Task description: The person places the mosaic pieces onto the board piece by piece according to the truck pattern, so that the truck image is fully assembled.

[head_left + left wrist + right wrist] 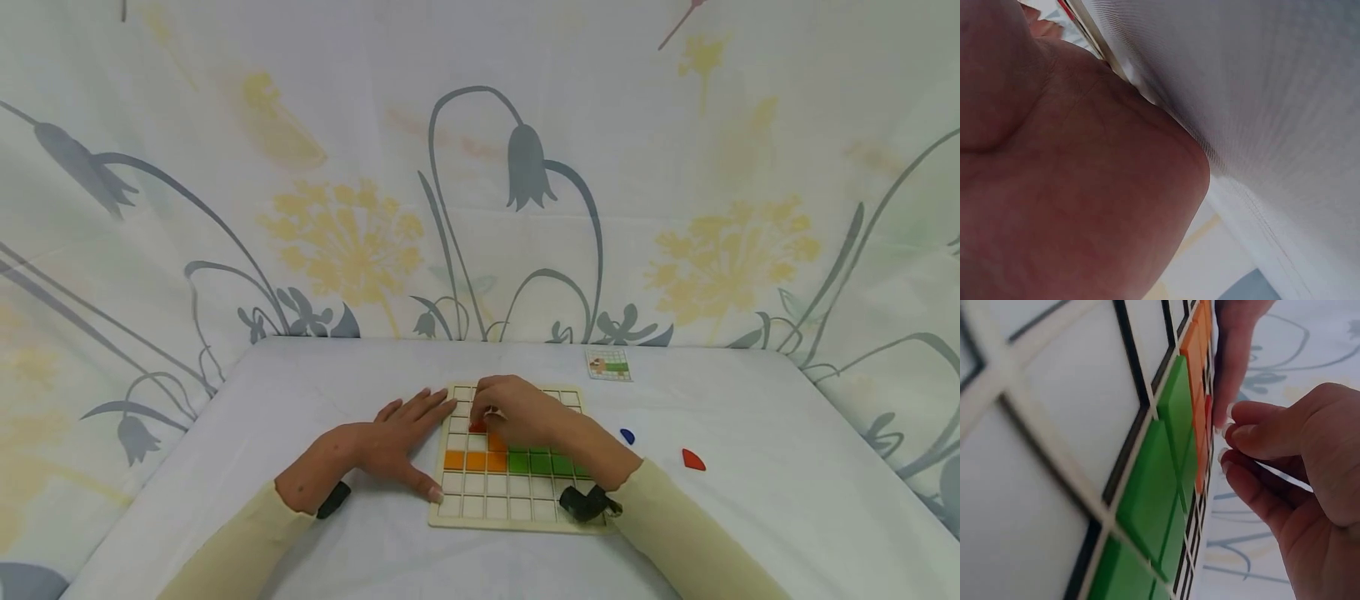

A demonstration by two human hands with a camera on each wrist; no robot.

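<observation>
Sleeves (675, 533): cream, nearest the camera.
Right hand (517, 412): fingertips pinch a red tile (477, 427) over the grid board (457, 508).
Left hand (393, 442): fingers flat and spread, steadying the board's edge.
Risk: tile may catch a divider, nudging the orange tiles (474, 459).
Nearby: green tiles (542, 463), blue piece (627, 436), red piece (693, 459), pattern card (607, 364).

You sit at a makeshift recording booth, not a furnished room. A flowered curtain (480, 167) walls in your counter (300, 375), draped in plain white, bearing only a grid board (510, 492) and pattern card (608, 365).
</observation>
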